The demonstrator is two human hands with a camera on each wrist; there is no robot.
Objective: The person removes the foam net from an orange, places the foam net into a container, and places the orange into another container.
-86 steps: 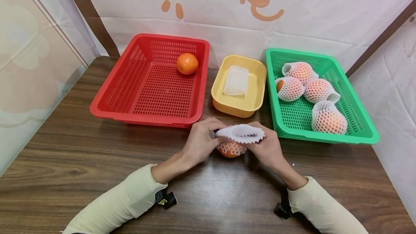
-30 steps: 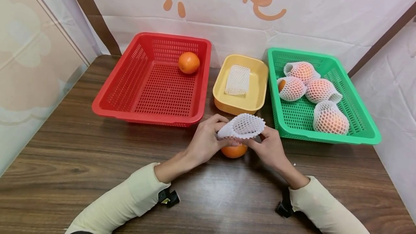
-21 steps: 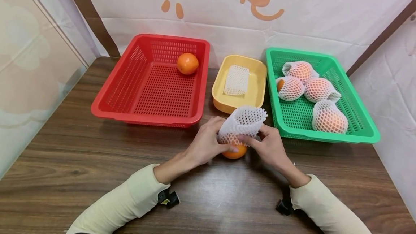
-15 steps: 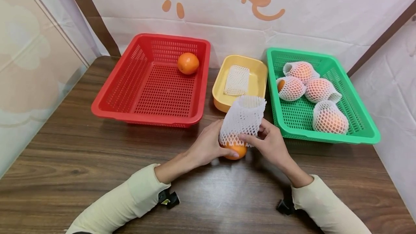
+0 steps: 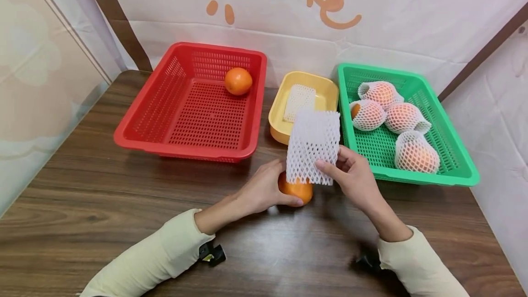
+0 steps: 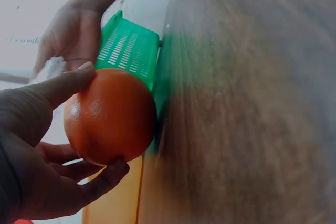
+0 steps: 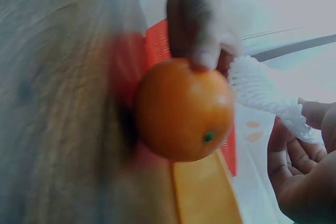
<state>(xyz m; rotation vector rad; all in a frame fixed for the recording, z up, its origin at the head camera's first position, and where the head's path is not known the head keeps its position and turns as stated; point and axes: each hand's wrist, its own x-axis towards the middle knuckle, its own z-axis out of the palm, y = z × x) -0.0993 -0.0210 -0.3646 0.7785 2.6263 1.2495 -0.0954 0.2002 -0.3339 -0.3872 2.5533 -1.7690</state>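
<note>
My left hand (image 5: 264,189) holds a bare orange (image 5: 300,190) by its left side, thumb in front, just in front of the yellow tub. In the left wrist view the thumb and fingers curl round the orange (image 6: 111,116). My right hand (image 5: 356,175) pinches a white foam net sleeve (image 5: 314,145) between thumb and fingers. The sleeve stands up flattened above and behind the orange, its lower edge overlapping the fruit's top in the head view. In the right wrist view the sleeve (image 7: 268,90) is apart from most of the orange (image 7: 184,109), whose green stem spot shows.
A red basket (image 5: 187,148) at the back left holds one bare orange (image 5: 238,81). The yellow tub (image 5: 280,133) behind my hands holds a flat foam net (image 5: 299,100). At the right, a green basket (image 5: 453,178) holds several net-covered fruits (image 5: 416,152).
The foam sleeve, earlier partly over the orange with both hands on it, has been drawn up off it by my right hand. My left hand has shifted its grip onto the bare orange.
</note>
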